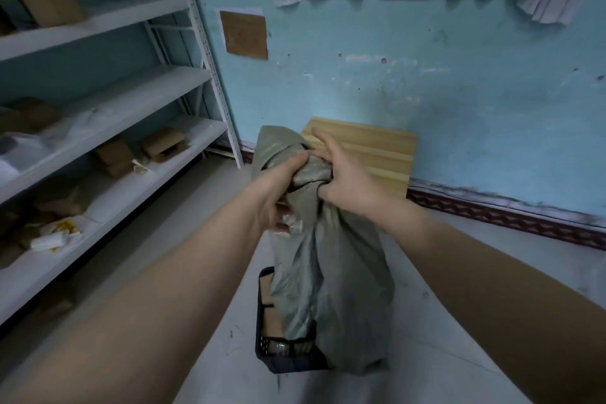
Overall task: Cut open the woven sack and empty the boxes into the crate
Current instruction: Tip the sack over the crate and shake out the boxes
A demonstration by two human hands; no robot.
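A grey-green woven sack hangs in the air, bunched at its top end. My left hand grips the bunched fabric from the left, and my right hand grips it from the right. The sack's lower end droops into a dark plastic crate on the floor. Brown cardboard shows inside the crate beside the sack. The sack hides most of the crate's inside.
A white metal shelf rack with cardboard boxes and packets stands on the left. A wooden board leans on the blue wall behind the sack. Pale floor lies around the crate.
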